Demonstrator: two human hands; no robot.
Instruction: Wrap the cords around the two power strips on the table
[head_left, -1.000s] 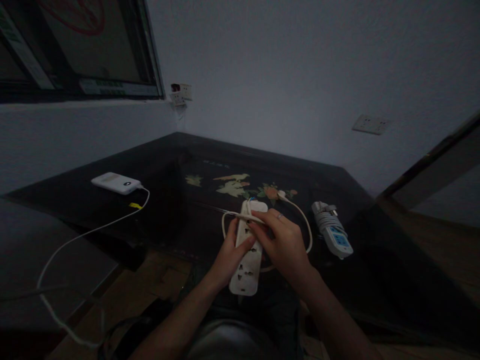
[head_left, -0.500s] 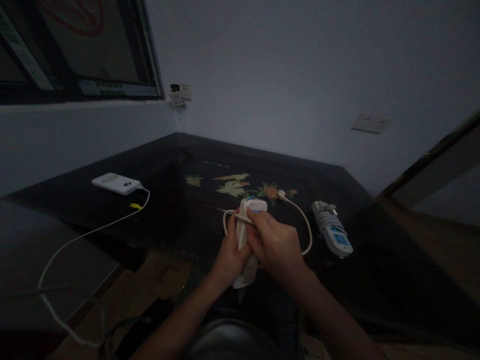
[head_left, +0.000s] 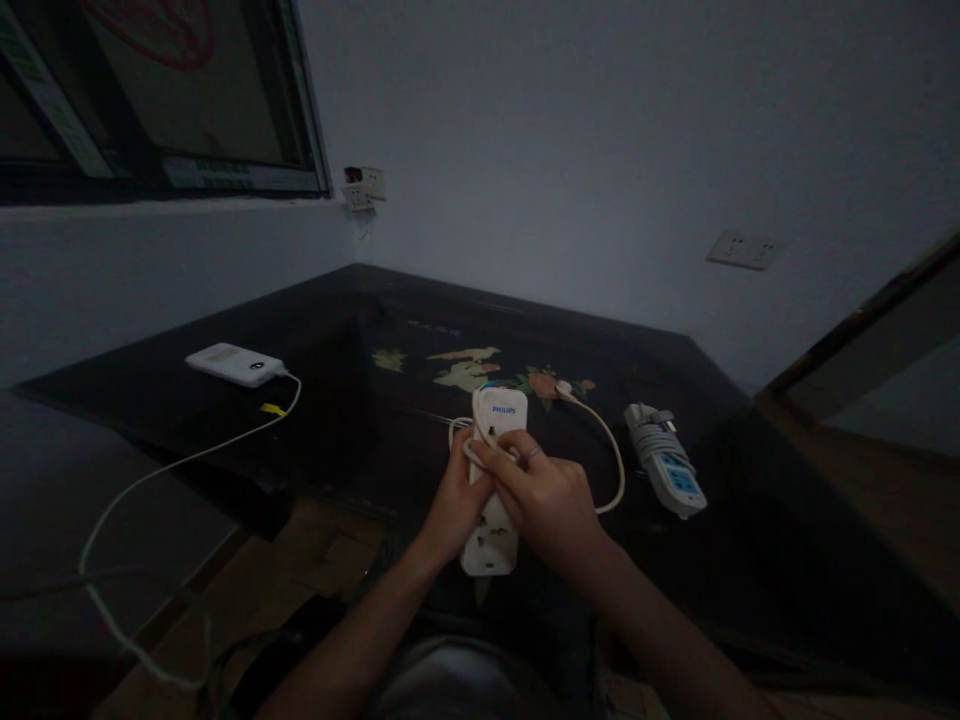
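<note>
A white power strip [head_left: 489,553] marked PHILIPS is held upright over the near edge of the dark table, its socket face toward me. My left hand [head_left: 459,500] grips it from the left side, fingers closed around it. My right hand [head_left: 541,490] pinches the white cord [head_left: 481,425] against the front of the strip, thumb and forefinger together. The cord loops at the strip's left side. More of it curves out to the right and ends at a plug [head_left: 564,388] lying on the table. Part of the strip's middle is hidden behind my fingers.
Right of my hands lies a second power strip [head_left: 681,486] wrapped in its grey cord. A white power bank [head_left: 235,365] with a white cable [head_left: 180,462] sits at the left of the dark table [head_left: 315,320]. Wall sockets [head_left: 744,250] are mounted beyond.
The power strip has turned so its socket face and lettering show more fully. My right hand has moved slightly left and down across its front, bringing the cord along.
</note>
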